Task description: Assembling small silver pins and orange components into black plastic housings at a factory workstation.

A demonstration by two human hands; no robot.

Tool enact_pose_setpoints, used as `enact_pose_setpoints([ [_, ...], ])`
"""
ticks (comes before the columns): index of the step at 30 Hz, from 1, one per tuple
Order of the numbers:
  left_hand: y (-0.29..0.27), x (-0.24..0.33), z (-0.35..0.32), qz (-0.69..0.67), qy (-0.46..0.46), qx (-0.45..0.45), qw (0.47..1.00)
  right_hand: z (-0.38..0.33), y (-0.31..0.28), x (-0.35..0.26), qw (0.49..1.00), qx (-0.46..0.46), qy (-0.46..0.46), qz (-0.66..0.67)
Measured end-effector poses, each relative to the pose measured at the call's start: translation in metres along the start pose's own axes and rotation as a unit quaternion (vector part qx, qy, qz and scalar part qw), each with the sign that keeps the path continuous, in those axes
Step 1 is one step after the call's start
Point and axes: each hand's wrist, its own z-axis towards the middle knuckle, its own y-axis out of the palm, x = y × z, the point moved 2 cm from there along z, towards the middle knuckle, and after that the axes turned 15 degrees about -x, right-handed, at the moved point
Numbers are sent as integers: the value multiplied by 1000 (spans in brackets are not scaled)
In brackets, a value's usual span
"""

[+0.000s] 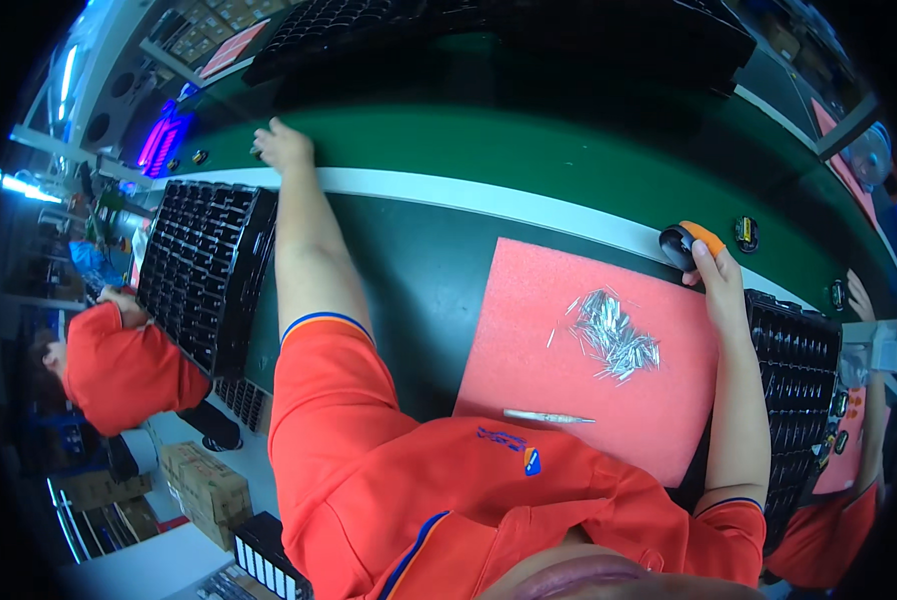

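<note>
My left hand (287,148) reaches over the green conveyor belt (419,140) at the far left. Its fingers are bent around a small dark thing, mostly hidden. Near the belt's white edge, my right hand (717,272) grips a rounded black and orange part (705,238). Just beyond it lies a small black and yellow part (747,233) on the belt. In front of me a pink foam mat (509,330) bears a loose heap of thin silvery pins (614,335). Tweezers (549,416) lie across the mat's near side.
Stacked black compartment trays stand left (204,270) and right (794,370) of my place. More black trays (369,35) line the belt's far side. A co-worker in red (129,365) is at left; another co-worker's hand (860,298) is by a small part (838,295) at right.
</note>
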Motion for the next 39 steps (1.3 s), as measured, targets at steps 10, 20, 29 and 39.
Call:
enact_pose_setpoints([
  [10, 32, -22, 24, 10, -83, -166, 983, -5, -2, 5, 999, -14, 45, -10],
  [20, -25, 77, 5, 193, 141, -279, 930, -9, -13, 6, 999, 3, 40, 34],
  [29, -125, 251, -265, -767, 128, -554, 296, -4, -14, 10, 999, 3, -28, 22],
  [39, -146, 303, -393, -724, 137, -614, 284, 0, -14, 11, 996, 48, -68, 38],
])
